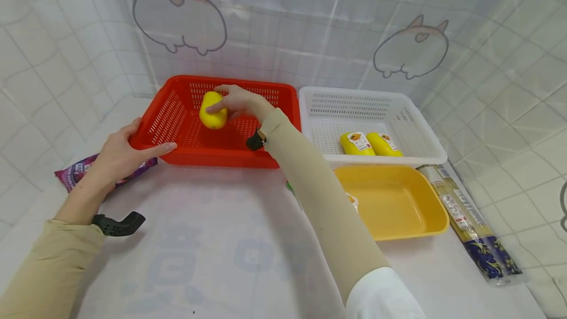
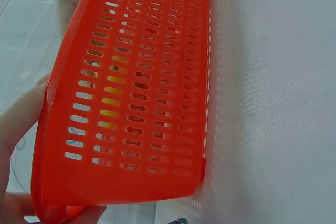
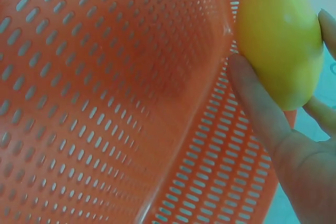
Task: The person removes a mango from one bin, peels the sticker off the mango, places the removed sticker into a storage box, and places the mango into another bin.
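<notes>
My right hand (image 1: 243,101) holds a smooth yellow oval fruit (image 1: 211,118) between thumb and fingers, inside the outline of the red slotted basket (image 1: 212,158). In the right wrist view the fruit (image 3: 278,45) shows a small green stem nub, and the basket's slotted walls are beside and behind it. At the basket's near left corner, my left hand (image 1: 118,154) grips the rim, the thumb lying over the front edge. The left wrist view shows the basket's side wall (image 2: 152,182), with yellow glimpsed through its slots.
A white basket (image 1: 372,93) to the right holds two yellow labelled packs (image 1: 357,143). In front of it stands a yellow tub (image 1: 394,210), partly behind my right arm. A long clear packet (image 1: 469,225) lies at far right; a purple packet (image 1: 75,171) lies under my left hand.
</notes>
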A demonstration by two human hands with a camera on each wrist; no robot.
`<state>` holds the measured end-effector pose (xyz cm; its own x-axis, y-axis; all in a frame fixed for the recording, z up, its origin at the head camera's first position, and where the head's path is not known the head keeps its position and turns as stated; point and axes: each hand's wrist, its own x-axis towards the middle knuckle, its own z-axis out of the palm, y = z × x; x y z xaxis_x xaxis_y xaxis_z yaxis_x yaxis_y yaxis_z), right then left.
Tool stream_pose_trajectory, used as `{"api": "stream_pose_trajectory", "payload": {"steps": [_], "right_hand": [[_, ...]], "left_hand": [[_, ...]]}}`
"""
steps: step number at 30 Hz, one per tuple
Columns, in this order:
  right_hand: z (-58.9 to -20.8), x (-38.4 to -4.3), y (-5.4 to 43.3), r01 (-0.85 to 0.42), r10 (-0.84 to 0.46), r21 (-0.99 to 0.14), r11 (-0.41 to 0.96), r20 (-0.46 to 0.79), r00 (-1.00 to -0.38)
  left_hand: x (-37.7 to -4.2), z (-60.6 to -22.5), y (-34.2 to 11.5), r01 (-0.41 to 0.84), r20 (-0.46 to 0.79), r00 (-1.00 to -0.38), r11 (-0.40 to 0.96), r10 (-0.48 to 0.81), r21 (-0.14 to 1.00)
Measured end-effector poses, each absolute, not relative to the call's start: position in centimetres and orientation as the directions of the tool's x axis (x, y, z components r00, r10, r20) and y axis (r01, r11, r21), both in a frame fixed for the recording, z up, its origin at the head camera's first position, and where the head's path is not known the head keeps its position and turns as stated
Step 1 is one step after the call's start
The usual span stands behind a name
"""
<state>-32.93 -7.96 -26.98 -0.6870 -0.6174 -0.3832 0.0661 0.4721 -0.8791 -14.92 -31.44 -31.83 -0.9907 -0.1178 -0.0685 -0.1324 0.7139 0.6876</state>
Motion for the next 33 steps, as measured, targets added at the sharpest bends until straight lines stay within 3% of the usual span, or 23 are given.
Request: {"api": "stream_pose_trajectory", "payload": {"steps": [12, 33], "right_hand": [[-29.2, -33.2, -9.3, -0.010, -0.627, -0.806, 0.592, -0.452, -0.634], [-28.5, -32.2, -9.1, -0.114, -0.628, -0.695, 0.710, -0.552, -0.549]], "left_hand": [[-14.9, -32.0, -31.3, -0.140, -0.082, -0.990, 0.704, -0.115, 0.696], [-15.0, -31.9, -31.4, -0.139, -0.073, -0.990, 0.706, -0.123, 0.694]]}}
